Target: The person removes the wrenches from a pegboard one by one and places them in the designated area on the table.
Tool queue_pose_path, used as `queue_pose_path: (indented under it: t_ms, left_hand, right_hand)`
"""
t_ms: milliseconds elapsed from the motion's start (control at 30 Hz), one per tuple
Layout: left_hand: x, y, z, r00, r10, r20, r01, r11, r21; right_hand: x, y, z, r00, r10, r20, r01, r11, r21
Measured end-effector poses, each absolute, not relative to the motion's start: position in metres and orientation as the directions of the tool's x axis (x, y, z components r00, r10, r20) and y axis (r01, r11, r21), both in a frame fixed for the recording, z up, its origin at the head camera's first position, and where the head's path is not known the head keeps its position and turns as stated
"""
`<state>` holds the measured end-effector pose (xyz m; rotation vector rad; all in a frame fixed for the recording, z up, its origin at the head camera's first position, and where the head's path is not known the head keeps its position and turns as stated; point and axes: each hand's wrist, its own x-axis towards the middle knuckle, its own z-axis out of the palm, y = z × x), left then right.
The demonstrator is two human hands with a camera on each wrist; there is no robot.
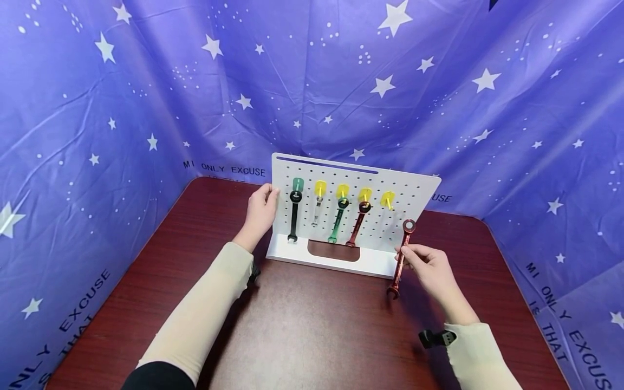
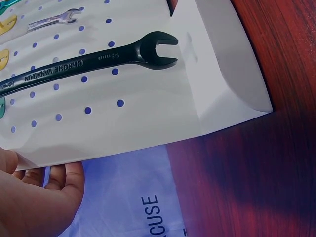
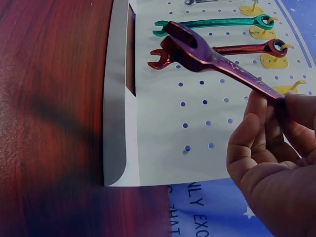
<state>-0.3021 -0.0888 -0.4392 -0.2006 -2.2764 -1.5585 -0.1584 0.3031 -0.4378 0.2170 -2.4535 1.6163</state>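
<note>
My right hand pinches a red combination wrench by its shank, in front of the right end of a white pegboard. The wrench's ring end points up; its open jaw points down and looms large in the right wrist view. My left hand grips the board's left edge, thumb in front and fingers behind. On the board's hooks hang a black wrench, a small silver wrench, a green wrench and another red wrench. The rightmost yellow hook bears nothing.
The board stands on a dark red wooden table, its white base toward me with a cut-out in the middle. A blue curtain with white stars closes off the back and both sides.
</note>
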Motion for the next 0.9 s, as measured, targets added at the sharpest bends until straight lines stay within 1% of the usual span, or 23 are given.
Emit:
queue_pose_path:
  t_ms: [167, 400, 900]
  left_hand:
    - [-0.302, -0.089, -0.439, -0.920, -0.093, 0.380, 0.320, 0.377, 0.869]
    - [-0.302, -0.088, -0.439, -0.920, -0.098, 0.379, 0.319, 0.372, 0.872]
    - [-0.301, -0.088, -0.438, -0.922, -0.096, 0.375, 0.317, 0.370, 0.873]
  right_hand:
    - [-0.156, 0.305, -0.440, -0.969, -0.007, 0.247, -0.228, 0.409, -0.884]
    - [-0.154, 0.307, -0.441, -0.970, -0.002, 0.244, -0.226, 0.382, -0.896]
    - [-0.149, 0.315, -0.447, -0.966, 0.039, 0.257, -0.218, 0.414, -0.884]
